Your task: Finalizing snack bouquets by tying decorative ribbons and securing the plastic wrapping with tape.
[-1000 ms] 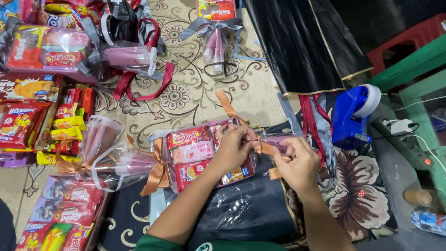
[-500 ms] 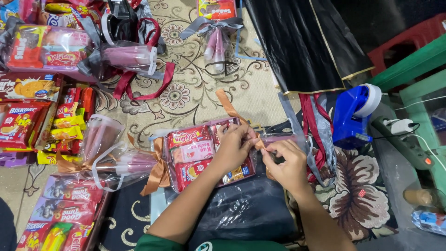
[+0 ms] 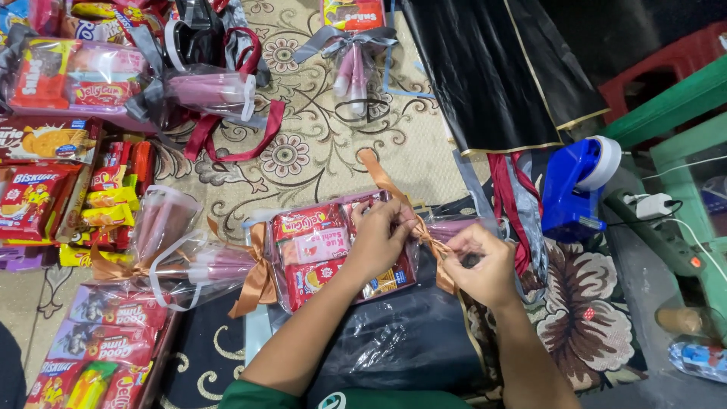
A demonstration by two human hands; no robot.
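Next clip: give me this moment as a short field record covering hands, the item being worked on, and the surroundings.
setting: patterned carpet seen from above
left hand: left hand rests on the snack parcel, fingers at its gathered end
right hand: right hand pinches the bronze ribbon at that end
parcel: clear wrap over red snack packs, bronze bow at its other end
near right: blue tape dispenser
near left: loose snack packs, finished parcels
under parcel: black plastic sheet

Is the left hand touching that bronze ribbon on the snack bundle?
Touching. In the head view, the left hand has its fingertips pinching the bronze ribbon at the wrapped snack bundle's gathered end.
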